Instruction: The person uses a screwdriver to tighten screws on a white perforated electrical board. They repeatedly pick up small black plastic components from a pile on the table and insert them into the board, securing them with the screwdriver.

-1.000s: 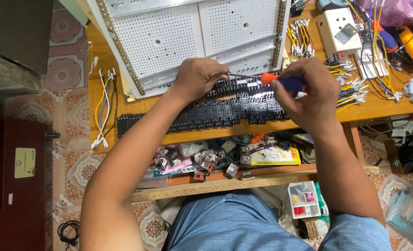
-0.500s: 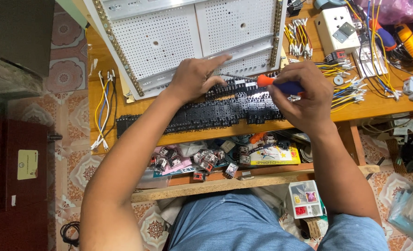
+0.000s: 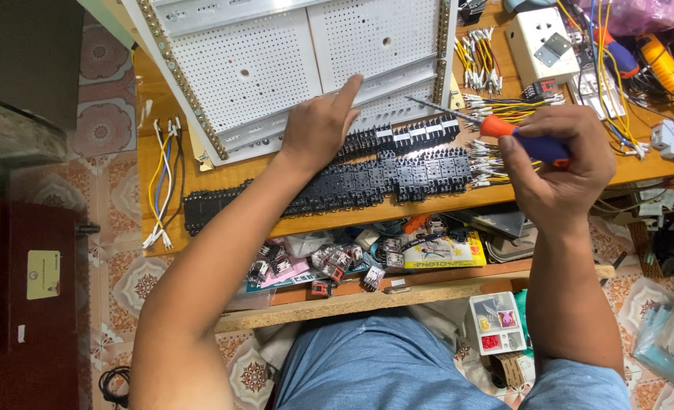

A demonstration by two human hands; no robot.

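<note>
Right hand (image 3: 561, 163) has drawn the gripped screwdriver (image 3: 504, 127) back; left hand (image 3: 323, 125) stays flat, open

The left hand (image 3: 322, 125) lies palm down, fingers stretched toward one o'clock, the forearm running back to seven o'clock, bare to the elbow. The right hand (image 3: 561, 163) is curled in a closed grip, knuckles up, thumb side toward ten o'clock, its forearm dropping almost straight to six o'clock.
</note>
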